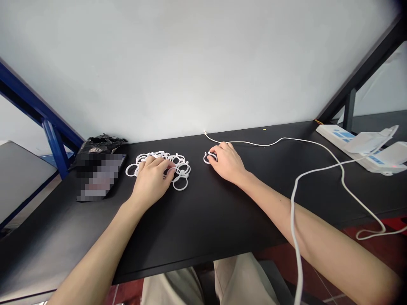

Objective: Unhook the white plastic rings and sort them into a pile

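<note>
A heap of white curtain rings (182, 172), several of them overlapping, lies on the black table left of centre. My left hand (154, 174) rests over this heap, fingers bent, with thumb and forefinger closed at the edge of one ring. Part of the heap is hidden under that hand. To the right of the heap, a single white ring (205, 158) with a gap and rounded ends lies apart. My right hand (227, 160) has its fingertips closed on this ring, and its fingers cover the ring's right side.
A phone (111, 176), partly blurred out, lies at the left beside a crumpled black plastic bag (101, 145). One white cable (297, 212) crosses in front of my right forearm. At the right stands a white power strip (337, 137) with plugs. A pale wall (203, 67) rises behind the table.
</note>
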`<state>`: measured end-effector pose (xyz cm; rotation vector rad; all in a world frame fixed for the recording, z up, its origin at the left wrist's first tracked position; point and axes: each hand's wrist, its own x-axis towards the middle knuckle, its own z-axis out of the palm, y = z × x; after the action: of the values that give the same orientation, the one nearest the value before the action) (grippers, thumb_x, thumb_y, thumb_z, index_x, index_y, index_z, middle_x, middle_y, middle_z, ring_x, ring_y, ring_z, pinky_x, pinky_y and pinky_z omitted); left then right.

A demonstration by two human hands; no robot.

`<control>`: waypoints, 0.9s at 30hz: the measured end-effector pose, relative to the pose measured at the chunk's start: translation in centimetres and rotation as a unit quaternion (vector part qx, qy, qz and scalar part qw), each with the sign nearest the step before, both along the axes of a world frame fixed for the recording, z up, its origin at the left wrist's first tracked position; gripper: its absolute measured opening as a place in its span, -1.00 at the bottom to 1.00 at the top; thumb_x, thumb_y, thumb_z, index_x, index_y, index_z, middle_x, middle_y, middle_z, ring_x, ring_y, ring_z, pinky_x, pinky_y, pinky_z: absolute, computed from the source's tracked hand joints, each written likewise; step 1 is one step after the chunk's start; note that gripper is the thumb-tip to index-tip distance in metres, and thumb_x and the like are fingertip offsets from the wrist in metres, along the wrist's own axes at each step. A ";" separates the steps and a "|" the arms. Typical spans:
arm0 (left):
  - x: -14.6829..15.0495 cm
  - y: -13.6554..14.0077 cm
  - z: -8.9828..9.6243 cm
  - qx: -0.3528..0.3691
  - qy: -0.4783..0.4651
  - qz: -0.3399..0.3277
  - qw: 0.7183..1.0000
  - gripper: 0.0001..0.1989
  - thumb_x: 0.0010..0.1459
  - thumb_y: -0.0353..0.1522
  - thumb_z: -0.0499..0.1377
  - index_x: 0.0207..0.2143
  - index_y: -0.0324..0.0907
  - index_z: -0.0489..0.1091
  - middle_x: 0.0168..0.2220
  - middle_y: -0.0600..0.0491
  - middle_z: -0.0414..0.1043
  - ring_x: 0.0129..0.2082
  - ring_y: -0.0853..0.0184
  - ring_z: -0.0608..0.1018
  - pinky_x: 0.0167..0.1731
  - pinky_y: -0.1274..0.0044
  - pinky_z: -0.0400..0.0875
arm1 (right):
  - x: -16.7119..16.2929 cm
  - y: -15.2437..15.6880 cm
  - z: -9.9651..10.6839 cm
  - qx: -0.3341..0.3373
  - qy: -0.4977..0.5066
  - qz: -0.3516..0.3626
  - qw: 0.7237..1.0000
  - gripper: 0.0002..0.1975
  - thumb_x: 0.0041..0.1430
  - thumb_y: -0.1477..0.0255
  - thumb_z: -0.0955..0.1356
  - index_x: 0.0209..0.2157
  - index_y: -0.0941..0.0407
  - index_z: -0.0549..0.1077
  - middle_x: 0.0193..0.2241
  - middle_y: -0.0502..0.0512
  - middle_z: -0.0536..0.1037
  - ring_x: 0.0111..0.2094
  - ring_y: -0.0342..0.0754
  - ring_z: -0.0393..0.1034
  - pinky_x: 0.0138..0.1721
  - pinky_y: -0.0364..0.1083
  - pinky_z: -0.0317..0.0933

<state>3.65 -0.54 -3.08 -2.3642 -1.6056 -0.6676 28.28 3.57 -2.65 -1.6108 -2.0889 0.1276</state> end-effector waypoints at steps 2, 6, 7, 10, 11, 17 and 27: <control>0.2 -0.2 0.3 0.015 -0.010 0.008 1.000 -0.81 0.28 -0.28 0.08 -0.39 -0.10 0.38 -0.31 0.01 0.54 -0.21 0.12 0.42 -0.17 0.26 0.28 | -0.6 -0.7 0.2 0.019 0.019 0.039 0.999 -0.75 0.28 0.33 0.29 -0.15 0.15 0.52 -0.14 0.25 0.49 -0.05 0.15 0.30 -0.05 0.10 0.23; 0.8 -0.6 1.0 0.050 -0.046 0.011 0.998 -0.82 0.27 -0.30 0.08 -0.42 -0.10 0.32 -0.37 0.05 0.51 -0.24 0.17 0.43 -0.18 0.30 0.24 | -2.0 -2.5 1.0 0.031 0.090 0.160 0.982 -0.67 0.36 0.22 0.23 -0.26 0.11 0.52 -0.29 0.11 0.52 -0.18 0.00 0.30 -0.10 -0.01 0.23; 1.0 -0.8 1.2 0.056 -0.054 0.008 0.997 -0.83 0.26 -0.31 0.09 -0.42 -0.10 0.31 -0.38 0.06 0.50 -0.25 0.18 0.43 -0.18 0.31 0.24 | -2.3 -3.0 1.2 0.020 0.105 0.183 0.977 -0.65 0.36 0.20 0.22 -0.27 0.10 0.52 -0.32 0.09 0.52 -0.21 -0.02 0.31 -0.13 -0.04 0.22; 1.6 -1.2 1.6 0.060 -0.060 -0.016 0.996 -0.80 0.24 -0.33 0.10 -0.48 -0.10 0.26 -0.44 0.08 0.46 -0.29 0.21 0.41 -0.19 0.32 0.23 | -3.1 -4.0 1.4 -0.014 0.124 0.211 0.970 -0.65 0.35 0.17 0.23 -0.36 0.10 0.46 -0.42 0.02 0.48 -0.35 -0.11 0.30 -0.29 -0.10 0.18; 1.8 -1.4 1.7 0.059 -0.057 -0.027 0.996 -0.79 0.23 -0.34 0.10 -0.49 -0.10 0.24 -0.46 0.08 0.44 -0.30 0.22 0.41 -0.19 0.32 0.22 | -3.2 -4.3 1.4 -0.019 0.123 0.211 0.970 -0.65 0.34 0.19 0.24 -0.42 0.11 0.43 -0.46 0.00 0.46 -0.40 -0.14 0.28 -0.34 -0.11 0.14; 2.3 -1.7 1.6 0.072 -0.020 -0.082 0.994 -0.88 0.21 -0.36 0.12 -0.42 -0.10 0.32 -0.44 0.09 0.47 -0.30 0.21 0.42 -0.18 0.31 0.22 | -3.5 -4.6 1.1 -0.035 0.100 0.211 0.972 -0.61 0.29 0.36 0.27 -0.62 0.11 0.18 -0.60 -0.07 0.33 -0.56 -0.22 0.12 -0.49 -0.14 -0.02; 2.5 -1.3 2.3 -0.001 -0.161 -0.002 0.987 -0.89 0.17 -0.29 0.19 -0.26 -0.09 0.36 -0.25 0.07 0.51 -0.20 0.19 0.44 -0.15 0.33 0.28 | -3.8 -4.8 1.6 0.032 0.107 0.205 0.972 -0.69 0.28 0.39 0.26 -0.55 0.09 0.15 -0.58 -0.08 0.33 -0.57 -0.23 0.11 -0.51 -0.16 -0.05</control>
<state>6.15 -1.84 -0.82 -2.3547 -1.7220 -1.0976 24.49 -1.21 -1.07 -1.0577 -2.1976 0.3514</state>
